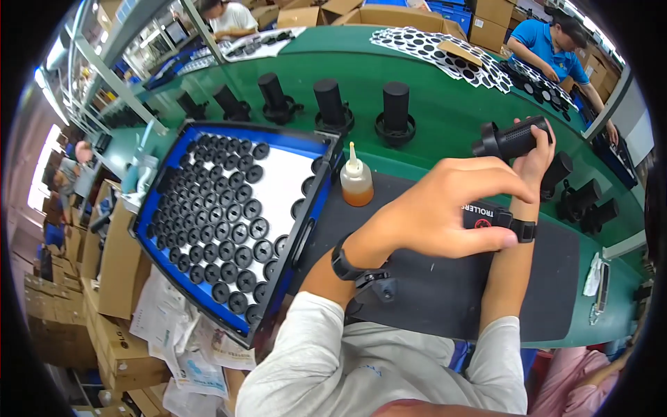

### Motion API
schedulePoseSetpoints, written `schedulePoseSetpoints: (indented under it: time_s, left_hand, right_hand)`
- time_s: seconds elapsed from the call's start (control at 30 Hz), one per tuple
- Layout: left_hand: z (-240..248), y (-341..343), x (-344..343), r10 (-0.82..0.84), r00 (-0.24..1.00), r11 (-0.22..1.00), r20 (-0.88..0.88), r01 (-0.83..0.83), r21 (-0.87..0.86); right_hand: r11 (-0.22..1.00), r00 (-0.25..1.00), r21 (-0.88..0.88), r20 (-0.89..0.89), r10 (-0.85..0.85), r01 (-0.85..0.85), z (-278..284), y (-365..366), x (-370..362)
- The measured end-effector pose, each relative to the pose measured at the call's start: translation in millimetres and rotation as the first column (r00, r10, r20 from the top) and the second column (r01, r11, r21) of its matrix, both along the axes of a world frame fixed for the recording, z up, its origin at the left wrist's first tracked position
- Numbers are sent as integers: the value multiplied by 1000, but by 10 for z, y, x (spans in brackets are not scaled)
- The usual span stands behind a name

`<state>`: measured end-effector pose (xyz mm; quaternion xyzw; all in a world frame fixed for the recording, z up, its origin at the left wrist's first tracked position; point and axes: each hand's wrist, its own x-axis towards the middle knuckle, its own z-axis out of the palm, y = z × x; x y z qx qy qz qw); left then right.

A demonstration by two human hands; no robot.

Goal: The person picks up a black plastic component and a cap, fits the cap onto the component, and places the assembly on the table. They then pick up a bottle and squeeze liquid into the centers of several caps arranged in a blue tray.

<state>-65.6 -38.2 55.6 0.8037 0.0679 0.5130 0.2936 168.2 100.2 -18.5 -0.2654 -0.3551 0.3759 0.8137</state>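
My right hand is closed around a black plastic cylinder with a perforated side and a ring-shaped base, tilted nearly on its side above the green bench. My left hand is empty, thumb and fingers curved apart over my right wrist. Whether its thumb touches the black wrist strap there I cannot tell. Another black strap with a bracket is on my left wrist. Below both arms lies a dark mat. A squeeze bottle of amber liquid stands left of my hands.
A blue-lined tray of round black discs lies at left. Several black cylinders on ring bases, one a tall upright cylinder, line the green bench. Beyond are perforated white sheets and a co-worker in blue. Cardboard boxes stand lower left.
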Motion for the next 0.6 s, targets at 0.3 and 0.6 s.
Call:
schedulePoseSetpoints:
  time_s: [0.3, 0.6]
  left_hand:
    - [1011, 165, -826, 133, 982, 984, 135, -115, -136]
    - [-1072, 1062, -2449, 202, 250, 271, -947, -943, -191]
  right_hand:
    - [999, 982, 15, -183, 44, -42, 161, -171, 442]
    - [991, 964, 83, -236, 126, -109, 257, -174, 407]
